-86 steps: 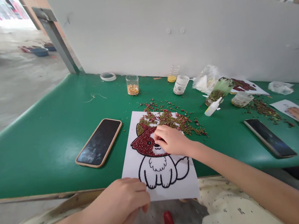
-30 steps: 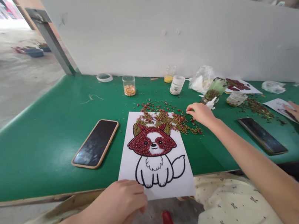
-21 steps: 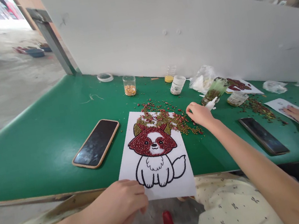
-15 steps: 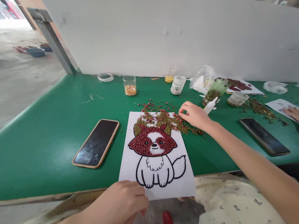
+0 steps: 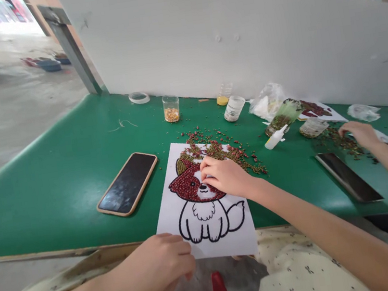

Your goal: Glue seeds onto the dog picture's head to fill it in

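A white sheet of paper (image 5: 209, 249) with a black-outlined cartoon animal lies at the table's front edge, its bottom overhanging. Dark red beans (image 5: 182, 187) cover much of the animal's head, and green beans fill one ear; the body and tail are bare outline. My right hand (image 5: 225, 175) is over the face near the forehead, fingers pinched together; whatever is between them is too small to make out. Curled around the sheet's lower left corner is my left hand (image 5: 172, 255), its fingertips partly hidden. Loose green and red beans (image 5: 231, 152) are heaped across the sheet's top and beyond.
A phone (image 5: 127, 184) lies left of the sheet, another phone (image 5: 348, 176) to the right. Behind stand a cup of corn kernels (image 5: 171, 110), a tilted cup (image 5: 234, 108) and a white glue bottle (image 5: 276, 138). A co-worker's hand (image 5: 360, 134) is over beans at right.
My right hand has moved left from the loose beans onto the animal's face. My left hand stays at the corner. The co-worker's hand has moved from their paper to their beans.
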Demonstrator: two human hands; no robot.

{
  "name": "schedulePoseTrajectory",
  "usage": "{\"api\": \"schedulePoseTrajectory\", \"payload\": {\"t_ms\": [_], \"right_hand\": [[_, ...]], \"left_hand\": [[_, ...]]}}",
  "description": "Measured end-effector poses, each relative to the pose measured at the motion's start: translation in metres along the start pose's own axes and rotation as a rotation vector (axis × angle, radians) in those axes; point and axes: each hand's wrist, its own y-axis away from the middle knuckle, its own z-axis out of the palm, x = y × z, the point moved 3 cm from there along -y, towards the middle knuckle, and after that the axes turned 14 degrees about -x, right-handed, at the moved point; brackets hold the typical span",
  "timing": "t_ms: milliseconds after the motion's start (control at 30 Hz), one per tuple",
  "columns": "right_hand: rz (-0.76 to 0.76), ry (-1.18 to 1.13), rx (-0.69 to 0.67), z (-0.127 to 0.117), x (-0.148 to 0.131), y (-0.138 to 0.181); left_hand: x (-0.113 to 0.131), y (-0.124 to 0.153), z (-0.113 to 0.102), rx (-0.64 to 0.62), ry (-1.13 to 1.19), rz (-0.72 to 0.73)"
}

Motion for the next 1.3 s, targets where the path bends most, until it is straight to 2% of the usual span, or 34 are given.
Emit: {"api": "schedulePoseTrajectory", "payload": {"t_ms": [233, 433, 633, 833, 967, 1300], "right_hand": [[-0.012, 0.025, -0.046, 0.002, -0.004, -0.001], [-0.010, -0.003, -0.010, -0.001, -0.001, 0.000], [0.036, 0.051, -0.025, 0.003, -0.005, -0.001], [0.034, 0.100, -0.037, 0.007, -0.007, -0.001], [0.037, 0.107, -0.034, 0.007, -0.007, -0.001], [0.049, 0.082, -0.038, 0.006, -0.007, -0.001]], "left_hand": [[0.006, 0.000, -0.002, 0.014, -0.047, -0.030], [0.008, 0.001, -0.004, -0.013, -0.056, -0.047], [0.003, 0.000, 0.001, -0.002, -0.070, 0.037], [0.010, 0.002, -0.006, -0.006, -0.117, -0.061], [0.011, 0.002, -0.007, -0.041, -0.129, -0.066], [0.011, 0.002, -0.007, -0.002, -0.148, -0.055]]}}
